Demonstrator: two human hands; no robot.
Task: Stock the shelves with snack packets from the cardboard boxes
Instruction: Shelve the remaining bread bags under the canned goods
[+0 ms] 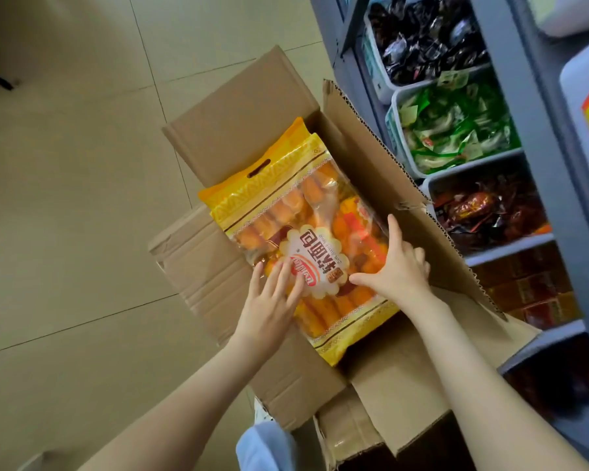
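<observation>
As the head view looks down into the open cardboard box [364, 158], a yellow snack packet [306, 212] lies on top of its contents. It is face up, its long axis slanting from near right to far left, with the hang-hole end farthest from the person. On the near left part of the face rests the left hand [269, 300], its fingers [281, 275] straight and spread over the label, gripping nothing. At the packet's right long edge sits the right hand [400, 270]. Its thumb [363, 279] is laid across the face and its forefinger runs straight along the edge. The other fingers curl down past the edge, so I cannot tell whether they pinch the packet. Just right of the box stand the shelves [538, 137] with their filled bins, so the right hand is nearer to them; the lift probably carries the packet rightward, across its long axis
</observation>
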